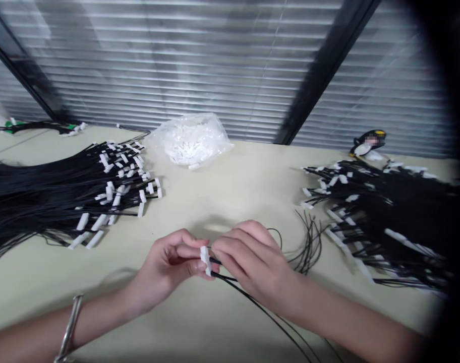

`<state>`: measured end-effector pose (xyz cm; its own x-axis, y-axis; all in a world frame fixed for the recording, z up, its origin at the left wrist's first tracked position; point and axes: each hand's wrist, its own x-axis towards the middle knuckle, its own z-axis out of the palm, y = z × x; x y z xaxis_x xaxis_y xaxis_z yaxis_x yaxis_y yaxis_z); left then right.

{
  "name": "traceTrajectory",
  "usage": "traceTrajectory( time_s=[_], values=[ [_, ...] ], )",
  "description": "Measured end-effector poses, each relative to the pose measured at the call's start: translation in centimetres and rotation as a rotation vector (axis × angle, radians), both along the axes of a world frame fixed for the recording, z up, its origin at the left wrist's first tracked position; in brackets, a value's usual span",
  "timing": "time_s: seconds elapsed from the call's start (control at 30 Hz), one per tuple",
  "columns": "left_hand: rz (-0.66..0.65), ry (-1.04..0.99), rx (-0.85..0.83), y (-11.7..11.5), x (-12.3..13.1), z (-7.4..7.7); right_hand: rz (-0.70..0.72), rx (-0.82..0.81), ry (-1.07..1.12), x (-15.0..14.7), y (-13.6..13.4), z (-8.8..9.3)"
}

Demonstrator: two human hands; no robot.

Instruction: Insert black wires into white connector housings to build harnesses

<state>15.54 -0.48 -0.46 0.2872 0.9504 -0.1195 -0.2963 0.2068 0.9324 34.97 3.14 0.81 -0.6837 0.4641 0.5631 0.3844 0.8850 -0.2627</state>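
Between the thumb and fingers of my left hand [173, 264] is a white plastic connector housing [205, 260], held upright above the table. Several thin black wires [248, 297] run from its right side, passing under my right hand and down to the lower right. My right hand [252, 257] is closed, its fingertips pinching a black wire close against the connector. The exact tip of that wire is hidden by the fingers. Loose black wire ends [307, 247] lie on the table just beyond my right hand.
On the left lies a large bundle of black wires [44, 186] with white connectors; another such pile [400, 217] lies on the right. A clear bag [192, 138] of white connectors rests at the back, before the window blinds [215, 60]. A black-and-yellow object [368, 141] sits back right.
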Motion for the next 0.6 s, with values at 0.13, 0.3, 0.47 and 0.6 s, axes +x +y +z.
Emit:
traceTrajectory(
  time_s=[0.13,0.3,0.47,0.6],
  values=[
    [0.030,0.044,0.011,-0.1,0.0,0.0,0.017,0.011,-0.039,0.1,0.0,0.0],
    [0.027,0.076,-0.004,0.0,0.1,0.0,0.016,-0.027,0.005,-0.1,0.2,0.2],
    [-0.032,-0.012,-0.001,0.2,-0.1,-0.4,0.037,-0.037,-0.089,0.6,1.8,0.7],
    [-0.058,-0.072,0.049,0.1,-0.5,-0.7,-0.167,-0.179,-0.052,2.2,5.1,0.7]
  ],
)
